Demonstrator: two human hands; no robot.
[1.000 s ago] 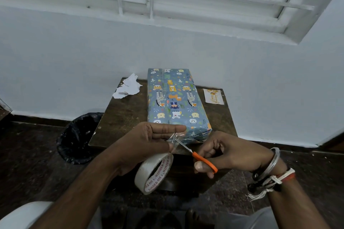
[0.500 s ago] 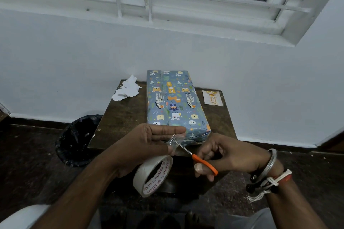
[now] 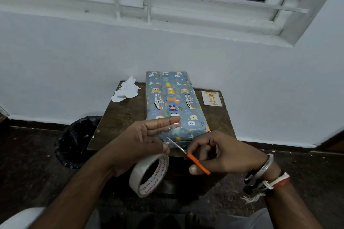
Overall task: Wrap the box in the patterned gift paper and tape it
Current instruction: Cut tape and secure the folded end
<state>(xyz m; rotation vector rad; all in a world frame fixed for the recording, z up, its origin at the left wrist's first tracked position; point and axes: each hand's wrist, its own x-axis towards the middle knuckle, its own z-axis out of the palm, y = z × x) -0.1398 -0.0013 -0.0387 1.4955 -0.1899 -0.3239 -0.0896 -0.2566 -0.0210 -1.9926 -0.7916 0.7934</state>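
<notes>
The box (image 3: pixel 172 104), covered in blue animal-patterned gift paper, lies lengthwise on a small dark wooden table (image 3: pixel 122 117). In front of its near end my left hand (image 3: pixel 141 141) holds a clear tape roll (image 3: pixel 149 174), which hangs below the palm. A short strip of tape is stretched between thumb and forefinger. My right hand (image 3: pixel 221 154) grips small orange-handled scissors (image 3: pixel 188 155). Their blades point up-left and meet the stretched strip beside my left thumb.
Torn white paper scraps (image 3: pixel 125 90) lie at the table's far left corner. A small greeting card (image 3: pixel 212 98) lies at the far right. A black-lined waste bin (image 3: pixel 76 141) stands on the floor left of the table. A white wall rises right behind the table.
My left forefinger has straightened and risen over the box's near end, pulling the tape strip longer. The scissors stay at the strip, and both hands have shifted only slightly.
</notes>
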